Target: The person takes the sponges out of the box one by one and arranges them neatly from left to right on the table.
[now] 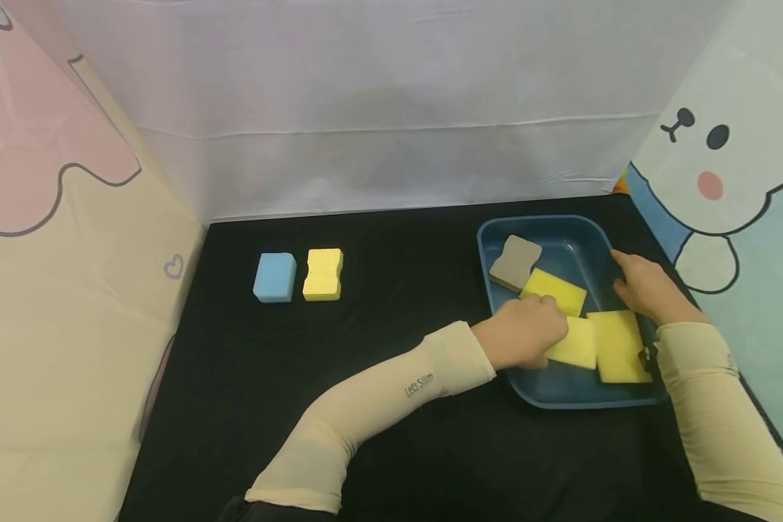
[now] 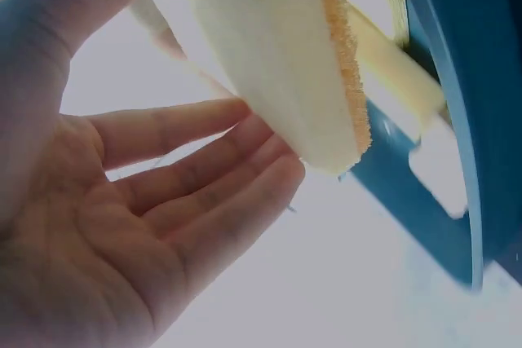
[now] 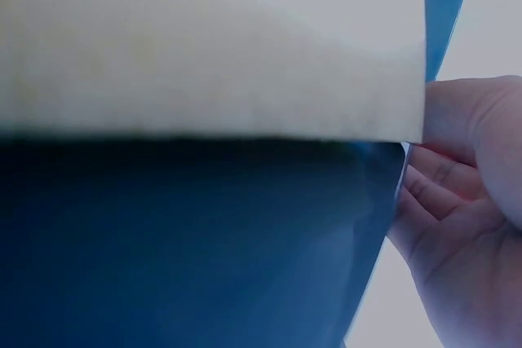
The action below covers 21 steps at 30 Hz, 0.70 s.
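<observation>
My left hand [image 1: 525, 332] pinches a yellow sponge [image 1: 573, 344] over the near left part of the blue tray [image 1: 561, 404]. The left wrist view shows this sponge [image 2: 269, 63] between thumb and fingertips, with a rough orange-brown layer on one side. At the tray's right side my right hand [image 1: 652, 286] grips the rim, thumb and fingers on either side of the wall [image 3: 371, 283] in the right wrist view. A grey sponge [image 1: 517, 262] and a yellow one [image 1: 554, 291] lie farther back in the tray; another yellow sponge [image 1: 620, 348] is at its near right.
On the black table [image 1: 391, 290], a blue sponge [image 1: 275, 278] and a yellow notched sponge [image 1: 322, 275] lie side by side at the back left. A white cloth [image 1: 378, 109] hangs behind the table, and printed cloths stand at both sides. A small dark object [image 1: 644, 357] is at the tray's right edge.
</observation>
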### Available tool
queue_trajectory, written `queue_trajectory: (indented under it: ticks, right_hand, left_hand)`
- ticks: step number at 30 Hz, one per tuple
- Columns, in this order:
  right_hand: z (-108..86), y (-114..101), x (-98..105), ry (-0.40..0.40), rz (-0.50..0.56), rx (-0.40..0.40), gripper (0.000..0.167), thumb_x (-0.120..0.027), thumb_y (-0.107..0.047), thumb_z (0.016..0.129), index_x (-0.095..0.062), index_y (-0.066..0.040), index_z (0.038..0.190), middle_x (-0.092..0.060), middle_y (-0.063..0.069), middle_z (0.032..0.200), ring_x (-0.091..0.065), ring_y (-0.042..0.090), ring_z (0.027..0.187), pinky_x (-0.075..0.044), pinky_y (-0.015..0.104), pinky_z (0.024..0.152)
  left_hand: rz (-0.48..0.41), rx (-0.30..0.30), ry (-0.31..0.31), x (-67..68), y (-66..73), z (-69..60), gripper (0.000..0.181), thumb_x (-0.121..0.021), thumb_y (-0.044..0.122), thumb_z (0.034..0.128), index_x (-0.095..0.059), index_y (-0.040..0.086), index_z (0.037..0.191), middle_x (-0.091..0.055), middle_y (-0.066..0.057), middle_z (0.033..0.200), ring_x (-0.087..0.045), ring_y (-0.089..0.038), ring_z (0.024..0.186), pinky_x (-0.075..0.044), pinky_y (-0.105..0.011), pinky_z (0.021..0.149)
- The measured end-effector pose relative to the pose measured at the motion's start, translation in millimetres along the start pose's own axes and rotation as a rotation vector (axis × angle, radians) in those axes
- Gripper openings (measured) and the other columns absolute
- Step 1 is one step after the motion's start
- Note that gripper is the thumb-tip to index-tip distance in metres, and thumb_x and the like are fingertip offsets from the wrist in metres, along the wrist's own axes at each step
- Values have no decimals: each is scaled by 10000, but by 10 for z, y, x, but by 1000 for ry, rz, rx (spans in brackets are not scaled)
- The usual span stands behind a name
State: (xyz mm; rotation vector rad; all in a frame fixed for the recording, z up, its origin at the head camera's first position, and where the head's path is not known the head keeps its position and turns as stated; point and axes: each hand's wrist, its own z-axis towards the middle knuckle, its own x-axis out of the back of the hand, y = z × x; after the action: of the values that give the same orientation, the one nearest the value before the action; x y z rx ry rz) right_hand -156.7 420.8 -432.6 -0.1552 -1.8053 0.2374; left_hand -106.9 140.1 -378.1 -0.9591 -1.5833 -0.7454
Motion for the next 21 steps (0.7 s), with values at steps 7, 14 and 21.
queue_trajectory:
  ticks: [7,14,21]
  right_hand:
    - [0,7,-10,18,-11,27,613,-494,41,917,-243,218,1448,-329,475,1369,-349,625,1239,-316,686,998]
    - [-8,26,0,35,-10,41,608,-499,54,908,-256,224,1438,-346,474,1351,-360,625,1229,-322,687,993]
    - [-2,31,-23,36,-15,41,603,-513,56,907,-267,227,1430,-361,475,1336,-377,626,1215,-336,686,980]
  left_hand:
    - [-55,36,41,-12,-454,-277,370,-755,374,858,-672,154,1143,-576,-10,1057,-507,-129,876,-497,-264,728]
    - [-97,128,42,-110,-940,-608,507,-803,327,823,-653,68,1232,-593,-65,1102,-540,-169,921,-507,-306,816]
    - [-112,189,4,-249,-1323,-890,544,-822,294,800,-631,41,1243,-585,-71,1095,-550,-190,934,-501,-323,845]
